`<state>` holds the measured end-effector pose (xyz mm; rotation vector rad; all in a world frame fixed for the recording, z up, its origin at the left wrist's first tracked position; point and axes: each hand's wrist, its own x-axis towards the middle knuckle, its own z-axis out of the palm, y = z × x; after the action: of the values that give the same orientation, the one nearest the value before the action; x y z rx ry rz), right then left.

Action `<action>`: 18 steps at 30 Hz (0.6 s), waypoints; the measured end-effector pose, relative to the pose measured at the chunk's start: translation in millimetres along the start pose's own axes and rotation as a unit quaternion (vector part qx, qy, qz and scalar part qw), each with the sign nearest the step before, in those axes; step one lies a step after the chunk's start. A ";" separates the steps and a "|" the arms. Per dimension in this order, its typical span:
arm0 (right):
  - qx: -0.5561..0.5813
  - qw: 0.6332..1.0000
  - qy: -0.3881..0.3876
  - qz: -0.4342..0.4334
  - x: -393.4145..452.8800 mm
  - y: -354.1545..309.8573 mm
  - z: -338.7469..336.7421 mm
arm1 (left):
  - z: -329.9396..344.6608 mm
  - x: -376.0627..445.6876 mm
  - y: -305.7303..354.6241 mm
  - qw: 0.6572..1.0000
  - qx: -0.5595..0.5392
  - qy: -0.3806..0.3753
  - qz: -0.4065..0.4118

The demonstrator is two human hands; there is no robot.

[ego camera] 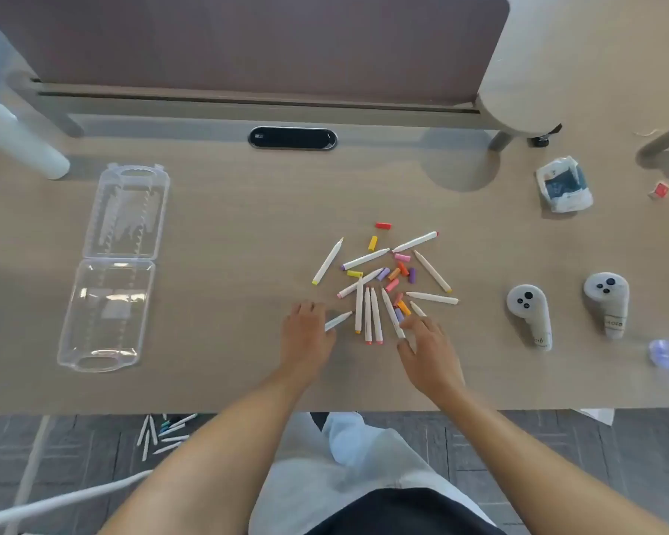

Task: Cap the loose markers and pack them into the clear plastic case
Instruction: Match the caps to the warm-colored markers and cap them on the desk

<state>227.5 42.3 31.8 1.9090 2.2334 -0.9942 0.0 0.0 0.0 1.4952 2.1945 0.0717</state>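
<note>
left hand (306, 334) pinches a marker (338, 320); right hand (427, 351) lies flat-fingered beside the pile.

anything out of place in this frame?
Yes. A bunch of markers on the floor lies under the table's near edge, left of the person's legs, away from the uncapped pile on the table. The clear case lies open and holds no markers. Two controllers sit right of the pile, unrelated to the packing.
</note>
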 end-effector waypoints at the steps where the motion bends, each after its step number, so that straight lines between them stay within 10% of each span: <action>1: 0.011 1.000 0.006 0.005 1.3 2.2 -0.8 | -0.6 1.7 1.0 1.000 0.001 -0.011 -0.003; 18: 0.056 0.998 0.010 0.025 4.2 2.1 6.7 | 6.5 -9.9 -6.9 0.988 -0.118 0.012 -0.099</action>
<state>225.9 42.8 23.8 2.0178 2.1713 -1.1199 -0.5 -13.0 -4.3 1.1480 2.2517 0.2753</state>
